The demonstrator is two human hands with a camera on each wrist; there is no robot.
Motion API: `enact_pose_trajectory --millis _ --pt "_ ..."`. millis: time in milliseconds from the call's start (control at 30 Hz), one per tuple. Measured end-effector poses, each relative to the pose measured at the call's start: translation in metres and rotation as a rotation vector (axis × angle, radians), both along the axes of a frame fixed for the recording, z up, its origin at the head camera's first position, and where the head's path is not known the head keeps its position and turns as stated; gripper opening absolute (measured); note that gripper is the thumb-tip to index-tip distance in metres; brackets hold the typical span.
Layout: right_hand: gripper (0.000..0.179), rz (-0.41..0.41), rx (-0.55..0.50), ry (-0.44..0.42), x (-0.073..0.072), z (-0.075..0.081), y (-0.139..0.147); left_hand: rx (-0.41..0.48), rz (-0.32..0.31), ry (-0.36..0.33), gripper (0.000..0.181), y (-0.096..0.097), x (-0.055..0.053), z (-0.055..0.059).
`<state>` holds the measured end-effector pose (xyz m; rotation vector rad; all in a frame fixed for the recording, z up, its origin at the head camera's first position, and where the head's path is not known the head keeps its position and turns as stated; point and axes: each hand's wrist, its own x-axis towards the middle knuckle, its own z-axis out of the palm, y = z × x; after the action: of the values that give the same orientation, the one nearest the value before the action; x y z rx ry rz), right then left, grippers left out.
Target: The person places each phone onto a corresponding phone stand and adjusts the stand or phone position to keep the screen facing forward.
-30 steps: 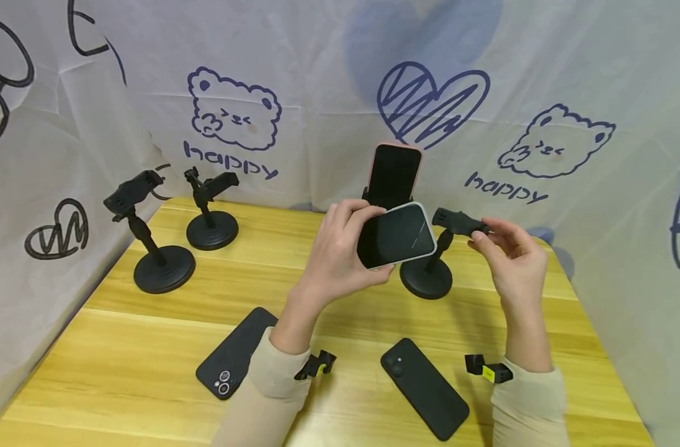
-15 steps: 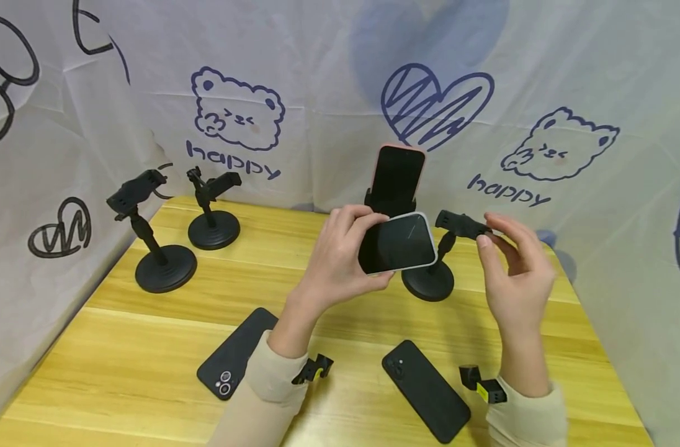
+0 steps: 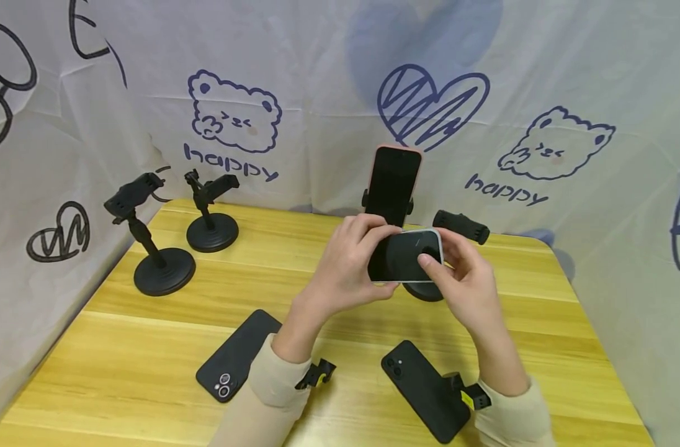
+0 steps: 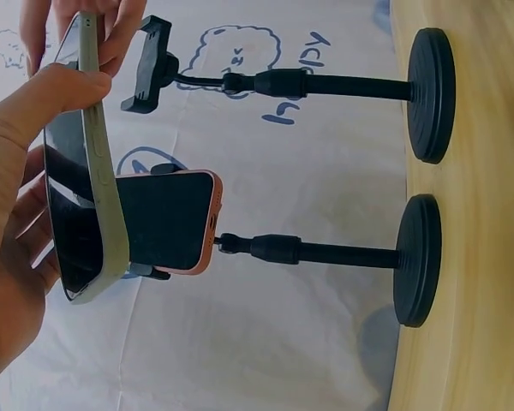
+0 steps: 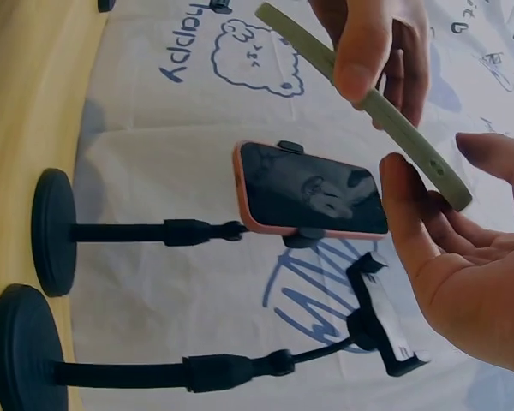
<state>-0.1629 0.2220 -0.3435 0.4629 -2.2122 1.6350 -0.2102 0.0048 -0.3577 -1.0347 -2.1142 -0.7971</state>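
Left grip (image 3: 345,267) round phone (image 3: 398,257), "happy" (image 3: 231,162) behind

Glassy gloss gleams across the held phone (image 3: 401,264) in its smooth, matt pale case (image 4: 100,158), a pink-rimmed phone (image 3: 394,183) shines just as glassily, the stands (image 3: 164,271) look matt black plastic, the surface (image 3: 122,354) smooth grained wood, the sleeves (image 3: 267,403) soft cloth, the backdrop (image 3: 329,62) creased fabric!

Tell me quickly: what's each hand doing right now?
Left hand: closed, holding the pale-cased phone.
Right hand: open around that phone's other end, thumb apart; whether its fingers touch, I can't tell.
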Motion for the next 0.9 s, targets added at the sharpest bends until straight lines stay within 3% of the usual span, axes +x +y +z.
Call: enact_pose_trajectory --millis 267,467,633,767,900 --pt "0.034 -0.078 0.076 -0.034 0.000 -0.004 -0.004 -0.036 -0.018 -0.022 0.080 0.003 0.002 -0.001" --pt "0.034 -0.123 -0.019 0.013 -0.002 -0.006 -0.006 -0.022 -0.020 -0.020 0.084 0.003 0.002 -0.001" --pt "0.033 -0.157 -0.149 0.038 -0.002 -0.006 -0.007 0.097 -0.003 -0.050 0.096 0.000 0.000 0.000" --pt "0.031 -0.136 -0.288 0.058 -0.003 -0.005 -0.009 0.239 -0.018 -0.137 0.110 -0.001 -0.001 -0.001" --pt "0.030 -0.086 -0.440 0.105 -0.004 -0.006 -0.011 0.395 -0.064 -0.334 0.122 0.001 0.000 -0.002"
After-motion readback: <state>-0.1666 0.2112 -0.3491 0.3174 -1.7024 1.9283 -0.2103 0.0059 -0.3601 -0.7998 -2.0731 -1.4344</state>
